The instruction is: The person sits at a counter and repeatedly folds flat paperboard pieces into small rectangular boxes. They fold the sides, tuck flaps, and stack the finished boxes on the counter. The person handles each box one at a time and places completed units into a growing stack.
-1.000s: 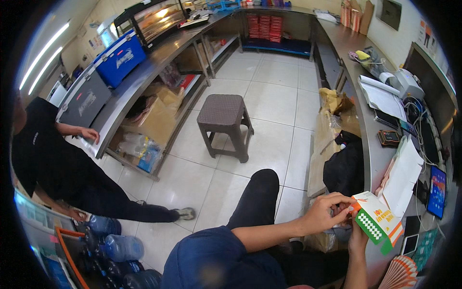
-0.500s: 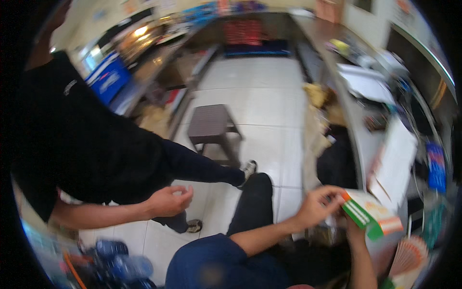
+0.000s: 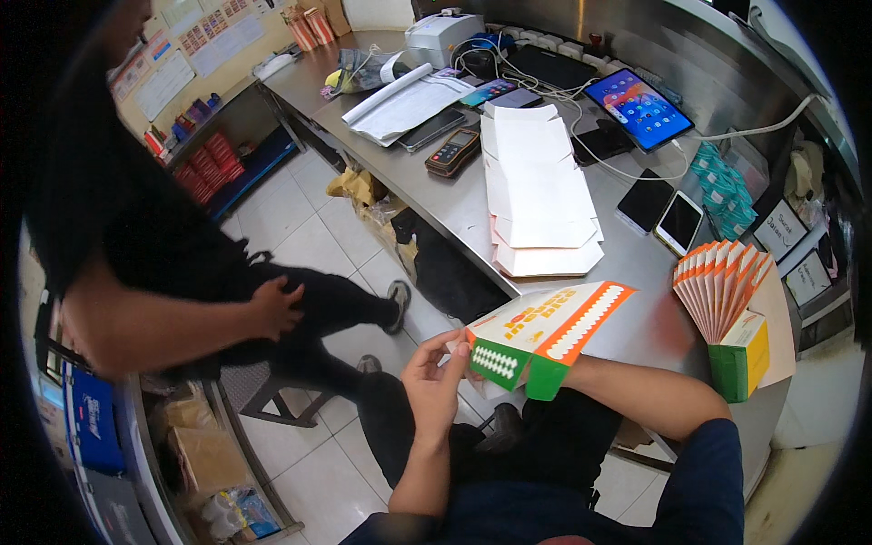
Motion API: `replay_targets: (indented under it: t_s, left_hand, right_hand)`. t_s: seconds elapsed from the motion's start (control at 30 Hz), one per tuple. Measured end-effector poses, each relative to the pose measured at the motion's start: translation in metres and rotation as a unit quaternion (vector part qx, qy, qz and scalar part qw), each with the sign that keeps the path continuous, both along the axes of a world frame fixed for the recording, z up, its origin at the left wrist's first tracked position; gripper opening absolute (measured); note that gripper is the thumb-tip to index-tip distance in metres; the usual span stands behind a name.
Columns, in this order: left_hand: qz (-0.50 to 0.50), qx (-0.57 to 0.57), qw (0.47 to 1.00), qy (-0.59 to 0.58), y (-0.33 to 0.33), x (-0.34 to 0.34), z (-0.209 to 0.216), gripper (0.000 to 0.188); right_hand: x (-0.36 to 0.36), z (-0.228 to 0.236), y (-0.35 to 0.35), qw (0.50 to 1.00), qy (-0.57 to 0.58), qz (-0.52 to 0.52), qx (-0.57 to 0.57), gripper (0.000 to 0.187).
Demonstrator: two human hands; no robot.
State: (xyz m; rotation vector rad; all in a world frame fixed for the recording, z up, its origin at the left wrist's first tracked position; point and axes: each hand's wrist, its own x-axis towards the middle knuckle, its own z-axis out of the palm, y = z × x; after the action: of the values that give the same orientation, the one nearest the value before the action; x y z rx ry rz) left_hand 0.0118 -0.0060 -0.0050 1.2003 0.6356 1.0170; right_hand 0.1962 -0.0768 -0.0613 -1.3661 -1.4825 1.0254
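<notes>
A white, orange and green cardboard box, partly folded, is held up in front of me at the counter's near edge. My left hand pinches its left corner between thumb and fingers, beside the green end panel. My right forearm reaches in from the right and passes behind the box, which hides that hand and its fingers. On the counter lies a stack of flat carton blanks, white side up. Folded cartons stand fanned out at the counter's right end, next to a green and yellow box panel.
A steel counter carries a tablet, phones, a card terminal, papers, a white printer and loose cables. On the left a person in black stands close, near a stool.
My view has swung toward the counter, bringing its right side nearer the middle. The box stays in my hands. The other person's hand has drawn in toward their body.
</notes>
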Motion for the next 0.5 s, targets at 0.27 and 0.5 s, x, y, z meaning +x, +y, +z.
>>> replay_targets:
  t_s: [0.27, 0.5]
  left_hand:
    - [0.003, -0.052, 0.998, -0.038, 0.006, -0.004, -0.004, 0.031]
    - [0.005, -0.039, 0.998, -0.049, 0.003, -0.005, -0.010, 0.033]
  right_hand:
    - [-0.022, 0.047, 0.000, 0.985, -0.046, -0.084, 0.145, 0.031]
    - [-0.030, 0.070, -0.006, 0.983, -0.022, -0.098, 0.152, 0.024]
